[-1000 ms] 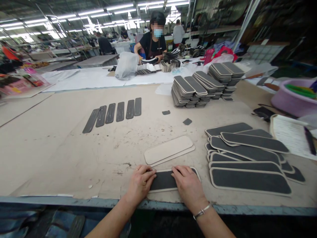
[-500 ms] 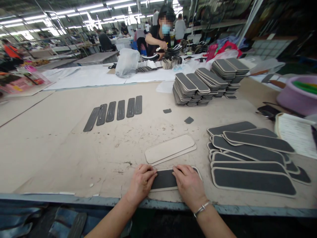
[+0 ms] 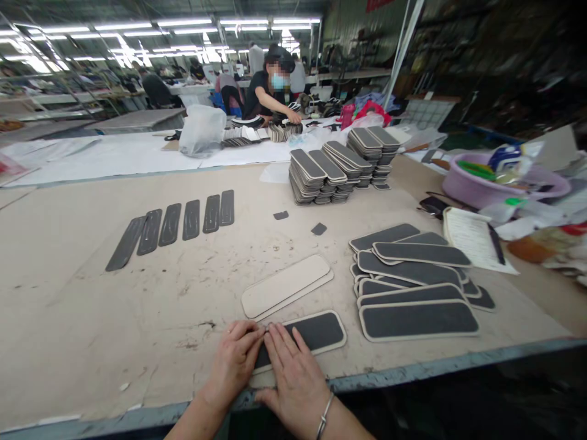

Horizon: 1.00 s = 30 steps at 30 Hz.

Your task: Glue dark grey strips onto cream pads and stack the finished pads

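A dark grey rounded panel with a pale border [image 3: 316, 331] lies near the table's front edge, slightly tilted. At its left end my left hand [image 3: 236, 357] is closed, fingertips pinched on the edge. My right hand [image 3: 293, 370] rests flat on the panel's left part, fingers stretched out and thumb apart, its fingertips beside the left hand's. Both hands hide that end of the panel. Just behind are two overlapping cream panels [image 3: 287, 284]. To the right, a loose pile of the same dark, pale-bordered panels [image 3: 417, 321] spreads out.
Several thin dark strips [image 3: 191, 220] lie in a row at left. Neat stacks of bordered panels [image 3: 307, 165] stand farther back, with two small dark scraps [image 3: 318, 228] before them. A notepad with a pen [image 3: 474, 235] and a purple basin [image 3: 472, 186] are at right. A co-worker [image 3: 270, 91] sits opposite.
My right hand has moved left along the panel, from its right part to beside my left hand, and now lies flat. The panel's right end is uncovered. The view has turned right.
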Available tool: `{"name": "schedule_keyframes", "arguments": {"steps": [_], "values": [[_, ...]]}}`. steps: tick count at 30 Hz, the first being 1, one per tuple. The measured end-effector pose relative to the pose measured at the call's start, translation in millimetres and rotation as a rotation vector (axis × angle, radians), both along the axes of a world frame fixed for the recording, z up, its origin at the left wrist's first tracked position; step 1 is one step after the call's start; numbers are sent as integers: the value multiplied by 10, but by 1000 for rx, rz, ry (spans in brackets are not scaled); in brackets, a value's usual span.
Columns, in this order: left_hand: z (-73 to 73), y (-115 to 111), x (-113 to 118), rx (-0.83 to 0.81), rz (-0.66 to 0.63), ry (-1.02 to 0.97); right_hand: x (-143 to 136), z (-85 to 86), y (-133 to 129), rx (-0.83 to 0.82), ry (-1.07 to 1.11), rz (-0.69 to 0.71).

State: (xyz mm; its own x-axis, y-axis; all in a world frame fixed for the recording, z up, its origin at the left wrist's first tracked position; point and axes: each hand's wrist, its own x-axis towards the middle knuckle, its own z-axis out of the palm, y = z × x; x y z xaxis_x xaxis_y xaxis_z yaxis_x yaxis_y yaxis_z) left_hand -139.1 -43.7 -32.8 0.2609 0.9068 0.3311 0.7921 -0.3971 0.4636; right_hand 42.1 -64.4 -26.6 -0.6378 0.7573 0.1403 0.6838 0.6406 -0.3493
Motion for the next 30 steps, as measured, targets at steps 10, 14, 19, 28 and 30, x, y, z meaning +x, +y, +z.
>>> {"name": "schedule_keyframes", "arguments": {"steps": [10,14,19,28,30], "values": [[-12,-19,5,-46,101,10,853,-72,190,60,-152,-193],[151,-147,157,-28,235,82,886,-221,159,146,-150,-200],[403,-330,856,-182,-123,190,930,-385,159,270,-118,-130],[367,-366,535,-357,-227,392,898,-345,137,215,-192,-178],[340,-396,259,-378,-193,463,887,-326,135,183,-199,-197]]}}
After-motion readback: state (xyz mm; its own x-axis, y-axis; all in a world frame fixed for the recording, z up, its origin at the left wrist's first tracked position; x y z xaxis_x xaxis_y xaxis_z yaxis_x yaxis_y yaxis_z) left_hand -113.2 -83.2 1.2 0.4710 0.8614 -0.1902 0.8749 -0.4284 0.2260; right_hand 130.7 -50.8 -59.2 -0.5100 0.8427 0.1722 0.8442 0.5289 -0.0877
